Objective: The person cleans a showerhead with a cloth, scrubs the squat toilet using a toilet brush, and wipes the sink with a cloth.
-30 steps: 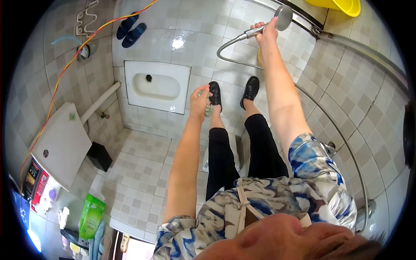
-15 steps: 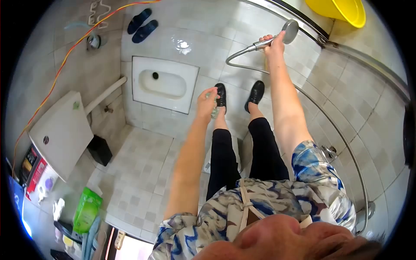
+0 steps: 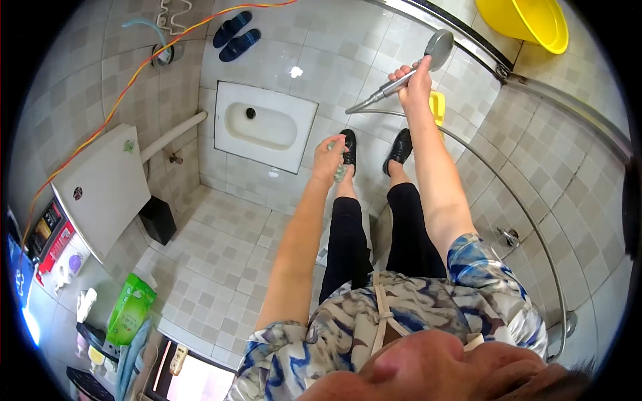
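Observation:
My right hand (image 3: 416, 85) is wrapped round the handle of a silver shower head (image 3: 439, 48), held out in front over the tiled floor. Its metal hose (image 3: 498, 164) loops down along the right side to the wall. Near my shoe, my left hand (image 3: 328, 159) is closed with the fingertips together. A pale green, see-through thing (image 3: 340, 171) shows at its inner side; its kind cannot be made out. Left of that hand, a white squat toilet (image 3: 304, 127) is set in the floor.
Dark slippers (image 3: 239, 45) lie beyond the toilet. A yellow basin (image 3: 552, 33) stands past the metal track at top right, and a yellow object (image 3: 437, 107) sits behind my right forearm. A black bin (image 3: 158, 220) and green pack (image 3: 132, 309) are left; a red-yellow cord (image 3: 124, 93) crosses there.
The whole view has shifted slightly. The shower head has moved a little left and its handle slants more steeply. More of the yellow object by my right forearm shows. Both hands keep their hold.

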`<state>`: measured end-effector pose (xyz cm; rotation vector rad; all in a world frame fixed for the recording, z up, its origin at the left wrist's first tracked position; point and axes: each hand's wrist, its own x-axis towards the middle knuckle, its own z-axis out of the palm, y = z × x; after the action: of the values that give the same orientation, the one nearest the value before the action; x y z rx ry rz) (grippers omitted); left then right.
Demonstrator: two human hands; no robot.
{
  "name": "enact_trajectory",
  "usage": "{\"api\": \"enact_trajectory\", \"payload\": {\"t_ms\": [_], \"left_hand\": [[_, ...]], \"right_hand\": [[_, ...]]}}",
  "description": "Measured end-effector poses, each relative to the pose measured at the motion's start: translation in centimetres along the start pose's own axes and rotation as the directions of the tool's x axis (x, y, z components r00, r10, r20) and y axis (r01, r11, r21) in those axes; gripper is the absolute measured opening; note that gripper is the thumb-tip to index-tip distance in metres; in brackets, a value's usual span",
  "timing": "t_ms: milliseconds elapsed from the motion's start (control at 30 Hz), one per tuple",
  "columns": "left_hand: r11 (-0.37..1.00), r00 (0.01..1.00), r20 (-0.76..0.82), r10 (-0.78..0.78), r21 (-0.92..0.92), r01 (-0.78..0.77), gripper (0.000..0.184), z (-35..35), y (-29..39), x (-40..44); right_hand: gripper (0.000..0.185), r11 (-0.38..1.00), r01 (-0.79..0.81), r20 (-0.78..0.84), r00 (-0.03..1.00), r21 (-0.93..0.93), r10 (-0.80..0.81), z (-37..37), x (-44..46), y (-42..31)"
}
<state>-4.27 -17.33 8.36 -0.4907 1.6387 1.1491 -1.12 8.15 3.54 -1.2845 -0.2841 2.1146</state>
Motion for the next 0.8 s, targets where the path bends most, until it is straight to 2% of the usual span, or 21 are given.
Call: {"api": "enact_trajectory", "payload": {"t_ms": [67,133,200,267,333,400,433,467,533,600,667,800], "left_hand": [[1.0,1.0,-0.03,-0.001,0.031,0.002,0.02,0.1,0.2,0.1],[0.999,1.0,-0.016,-0.007,0.052,0.008,0.022,0.1,0.0,0.6],[0.997,1.0,0.0,-0.019,0.072,0.019,0.024,0.0,-0.2,0.9],[0.998,1.0,0.015,-0.001,0.071,0.0,0.024,0.1,-0.1,1.2],[0.996,1.0,0.016,-0.005,0.093,0.004,0.024,0.5,0.0,1.4],[0.993,1.0,0.011,-0.003,0.114,0.002,0.025,0.9,0.0,1.6],[0.993,0.999,0.032,0.022,0.113,-0.025,0.025,1.2,-0.2,1.8],[0.993,0.997,0.053,0.053,0.098,-0.058,0.026,1.4,0.2,2.2],[0.993,0.997,0.059,0.039,0.107,-0.045,0.026,2.0,0.4,2.2],[0.988,0.991,0.12,0.056,0.138,-0.073,0.026,2.7,0.3,2.3],[0.986,0.992,0.112,0.06,0.145,-0.076,0.026,3.3,-0.1,2.4],[0.983,0.989,0.136,0.066,0.164,-0.088,0.027,3.2,-0.3,2.7]], "right_hand": [[0.039,0.999,-0.019,-0.016,1.0,-0.039,0.019,-0.4,-1.3,0.3],[0.037,0.985,-0.031,-0.001,1.0,-0.168,0.031,-1.5,-2.3,0.6],[0.037,0.983,-0.016,-0.021,1.0,-0.181,0.012,-2.4,-3.3,1.1],[0.037,0.953,0.007,0.016,1.0,-0.303,-0.003,-3.3,-4.3,1.2],[0.033,0.952,0.02,0.032,0.999,-0.305,-0.011,-4.3,-5.4,1.5],[0.03,0.795,0.192,0.15,0.98,-0.575,-0.128,-5.0,-6.5,2.1],[0.029,0.751,0.241,0.197,0.969,-0.615,-0.15,-5.0,-7.2,2.4],[0.029,0.75,0.249,0.212,0.966,-0.613,-0.147,-4.2,-7.4,2.7],[0.032,0.657,0.258,0.265,0.96,-0.708,-0.091,-4.7,-7.8,4.1],[0.035,0.637,0.263,0.262,0.96,-0.725,-0.098,-4.6,-8.1,4.6],[0.036,0.558,0.24,0.261,0.964,-0.795,-0.044,-4.2,-8.8,4.7],[0.035,0.545,0.245,0.296,0.955,-0.802,0.006,-3.7,-8.7,6.0]]}}
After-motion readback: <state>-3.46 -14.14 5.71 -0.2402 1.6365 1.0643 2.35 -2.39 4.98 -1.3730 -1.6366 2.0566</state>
